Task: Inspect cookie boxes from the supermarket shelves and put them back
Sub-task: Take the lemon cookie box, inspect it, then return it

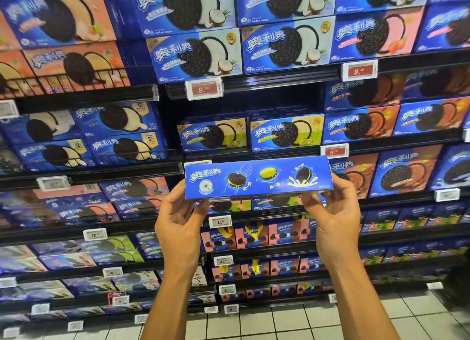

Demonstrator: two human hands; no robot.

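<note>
- Supermarket shelving (279, 81) of dark metal fills the view, stacked tier upon tier with blue cardboard cookie boxes, each printed with a dark sandwich cookie and white Chinese lettering.
- White tiled flooring (292, 322) shows at the bottom, below the lowest shelf.
- Held up at the centre, in front of the shelves and apart from them, is a long blue cardboard cookie box (258, 178), turned so that its narrow side panel faces the camera.
- That panel carries the white logo at its left end, then small drawings of a cookie being twisted, a yellow-green filling, and a cookie splashing into milk.
- The box lies roughly level, long axis running left to right, its right end a little higher.
- The left hand (179, 221) grips the left end from below, thumb and fingers curled up around the lower corner.
- The right hand (333, 212) grips the right end in the same manner, fingers wrapped behind the box and thumb at the lower front edge.
- Both bare forearms rise from the bottom of the view.
- Directly behind the held box, on the shelf above it, stand two blue and yellow-green cookie boxes (286, 133) side by side.
- White and red price tags (204, 90) clip to the shelf edges; one red tag (334, 151) sits just above the box's right end.
- Pink cookie packs with yellow ribbons (254, 234) line a lower shelf between the forearms.
</note>
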